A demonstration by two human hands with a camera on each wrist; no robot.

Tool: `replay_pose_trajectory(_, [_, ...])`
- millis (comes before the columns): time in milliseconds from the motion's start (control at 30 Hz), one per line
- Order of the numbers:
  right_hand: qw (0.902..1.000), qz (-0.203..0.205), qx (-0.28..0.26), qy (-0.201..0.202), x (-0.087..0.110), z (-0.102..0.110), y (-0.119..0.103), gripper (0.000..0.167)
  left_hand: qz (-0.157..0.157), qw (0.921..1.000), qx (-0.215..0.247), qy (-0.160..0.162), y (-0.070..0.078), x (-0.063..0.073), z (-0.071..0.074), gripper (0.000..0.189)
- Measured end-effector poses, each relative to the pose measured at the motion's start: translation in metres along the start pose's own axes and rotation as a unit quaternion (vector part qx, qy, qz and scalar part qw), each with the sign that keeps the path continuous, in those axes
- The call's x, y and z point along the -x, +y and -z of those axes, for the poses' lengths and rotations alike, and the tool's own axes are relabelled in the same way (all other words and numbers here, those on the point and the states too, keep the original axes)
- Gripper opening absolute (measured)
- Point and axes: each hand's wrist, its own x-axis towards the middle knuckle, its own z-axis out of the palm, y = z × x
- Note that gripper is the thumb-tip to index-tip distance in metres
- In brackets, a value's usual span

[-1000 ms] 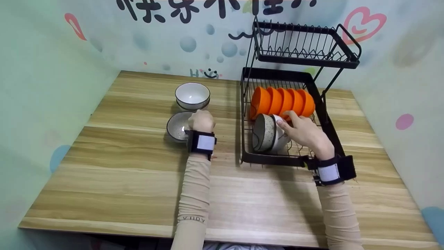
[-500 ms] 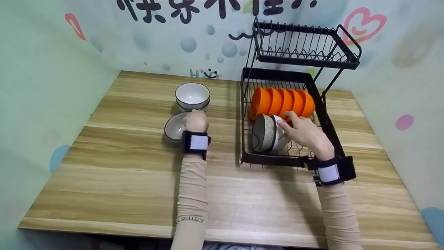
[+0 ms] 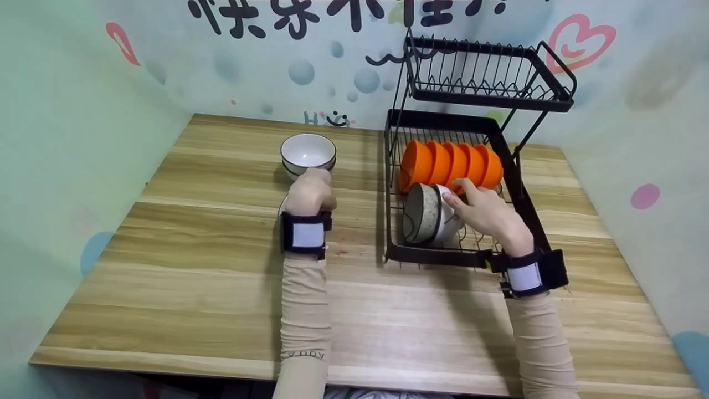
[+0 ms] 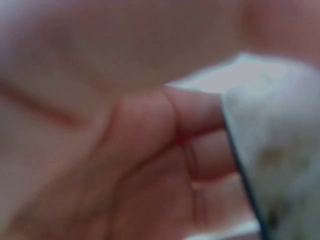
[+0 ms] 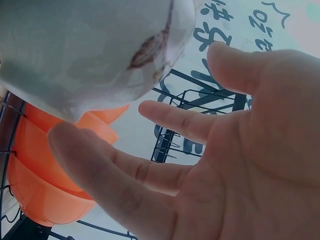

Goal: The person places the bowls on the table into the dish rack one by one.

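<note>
Over the bench point(image 3: 194, 299), just in front of the stacked bowls point(image 3: 308, 151), the left hand point(image 3: 309, 195) grips a dark-rimmed bowl point(image 4: 282, 150) by its edge; whether the bowl is raised, I cannot tell. Held only near the rim, it could twist loose or knock the stack close behind. At the rack point(image 3: 435, 255), the right hand point(image 3: 487, 213) is spread beside a white bowl point(image 3: 446, 224), contact uncertain. That bowl stands on edge next to a speckled bowl point(image 3: 424, 213), and a careless nudge could topple both or push them into the orange bowls point(image 3: 455, 165).
</note>
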Motion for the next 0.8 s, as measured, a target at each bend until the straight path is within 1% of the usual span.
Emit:
replay_pose_trajectory(133, [1.0,-0.003,-0.001,-0.001,0.001,0.0,0.001,0.062,-0.067,0.9977,-0.011,-0.003,0.006,-0.001,0.003,0.026])
replay_pose_trajectory(200, [1.0,-0.003,-0.001,-0.001,0.001,0.001,0.001,0.063,-0.083,0.9965,-0.012,0.002,0.011,0.0,0.004,0.026])
replay_pose_trajectory(267, [1.0,-0.003,-0.002,0.0,0.001,0.001,0.001,0.062,-0.1,0.9946,-0.023,0.015,0.016,0.002,0.004,0.019])
replay_pose_trajectory(367, [1.0,-0.002,-0.003,0.002,0.001,0.001,0.001,0.062,-0.119,0.991,-0.044,0.044,0.024,0.006,0.004,0.011])
replay_pose_trajectory(433, [1.0,-0.002,-0.003,0.002,0.001,0.001,0.001,0.062,-0.133,0.9869,-0.066,0.062,0.029,0.008,0.004,0.009])
replay_pose_trajectory(567, [1.0,-0.003,-0.004,0.0,0.001,0.002,0.001,0.061,-0.154,0.9808,-0.094,0.074,0.038,0.012,0.004,0.016])
replay_pose_trajectory(700, [1.0,-0.005,-0.005,-0.002,0.001,0.003,0.001,0.061,-0.178,0.9744,-0.102,0.092,0.044,0.013,0.002,0.026])
replay_pose_trajectory(800, [0.9999,-0.007,-0.009,-0.001,0.001,0.003,0.001,0.06,-0.194,0.9686,-0.11,0.11,0.047,0.012,0.0,0.029])
